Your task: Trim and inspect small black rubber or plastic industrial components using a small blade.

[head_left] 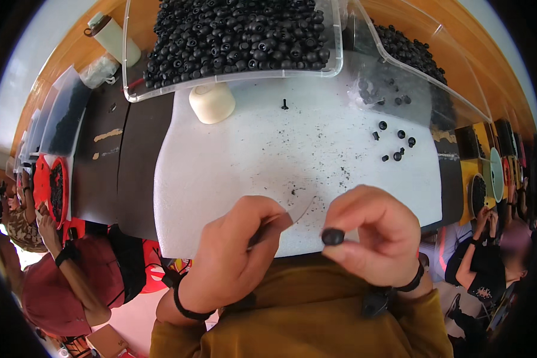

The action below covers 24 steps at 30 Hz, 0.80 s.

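My right hand (pixel 376 235) pinches a small black rubber part (pixel 333 237) between thumb and fingertips, just above the near edge of a white foam board (pixel 232 161). My left hand (pixel 235 256) grips a thin metal blade (pixel 301 212) whose curved tip points toward the black part. The two hands are close together, a few centimetres apart. Both wrists wear black bands.
A clear plastic bin (pixel 232 77) heaped with black parts sits at the far edge of the board, a second bin (pixel 423 65) to its right. Several loose black parts (pixel 397 140) and a white cup (pixel 212 102) lie on the board. People sit at both sides.
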### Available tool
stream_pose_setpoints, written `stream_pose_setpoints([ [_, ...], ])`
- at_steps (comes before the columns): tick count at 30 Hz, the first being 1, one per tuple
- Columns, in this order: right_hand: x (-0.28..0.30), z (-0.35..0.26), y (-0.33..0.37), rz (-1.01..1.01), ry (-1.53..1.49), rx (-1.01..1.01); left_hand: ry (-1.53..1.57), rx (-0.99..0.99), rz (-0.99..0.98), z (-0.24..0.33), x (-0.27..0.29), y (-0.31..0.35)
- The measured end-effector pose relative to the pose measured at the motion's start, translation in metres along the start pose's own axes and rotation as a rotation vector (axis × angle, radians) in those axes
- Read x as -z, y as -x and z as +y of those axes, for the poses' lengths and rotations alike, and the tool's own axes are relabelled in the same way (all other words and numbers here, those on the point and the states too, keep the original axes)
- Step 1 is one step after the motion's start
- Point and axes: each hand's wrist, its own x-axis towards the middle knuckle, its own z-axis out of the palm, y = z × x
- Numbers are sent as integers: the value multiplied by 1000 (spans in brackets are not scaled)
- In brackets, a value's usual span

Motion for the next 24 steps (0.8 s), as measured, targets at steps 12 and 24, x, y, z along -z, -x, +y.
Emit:
stream_pose_setpoints([
  [12, -5, 9, -2, 68, 114, 32, 550, 120, -288, 4, 5, -7],
  [24, 0, 14, -2, 38, 80, -6, 529, 223, -229, -8, 0, -6],
])
